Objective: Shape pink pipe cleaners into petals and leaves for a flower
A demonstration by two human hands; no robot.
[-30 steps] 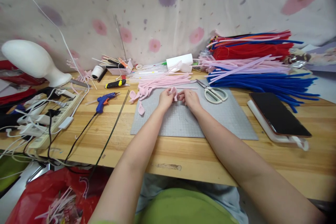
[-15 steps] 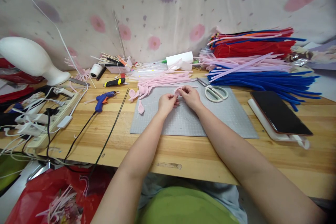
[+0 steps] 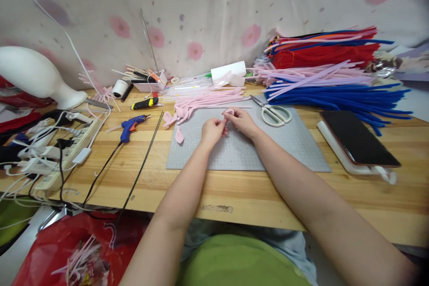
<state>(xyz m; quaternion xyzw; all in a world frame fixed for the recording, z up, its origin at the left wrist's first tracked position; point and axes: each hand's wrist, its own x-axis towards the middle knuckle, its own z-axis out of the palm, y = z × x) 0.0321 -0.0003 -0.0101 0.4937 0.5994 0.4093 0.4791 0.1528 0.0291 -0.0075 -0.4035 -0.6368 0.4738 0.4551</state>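
Observation:
Above the grey cutting mat point(image 3: 187, 152), my left hand point(image 3: 213, 132) and my right hand point(image 3: 241, 121) meet, both closed with fingertips together. Between them is a pink pipe cleaner point(image 3: 229, 111) bent into a small loop, partly covered by the fingers. To the left, several pink petal-shaped pieces point(image 3: 179, 135) lie on and beside the mat. Behind the hands stretches a bundle of straight pink pipe cleaners point(image 3: 214, 96). Scissors with pale handles point(image 3: 275, 116) rest on the mat, right of my right hand.
A blue glue gun point(image 3: 129, 128), a yellow-black utility knife point(image 3: 144, 103) and a power strip point(image 3: 82, 138) lie leftward. Blue pipe cleaners point(image 3: 335, 100) are piled at right, near a phone point(image 3: 360, 137). A red bag point(image 3: 43, 250) of scraps sits below the table edge.
The fingers have shifted slightly around the pink loop, and the right fingers now cover more of it. The view has tilted a little; the objects on the table stay put.

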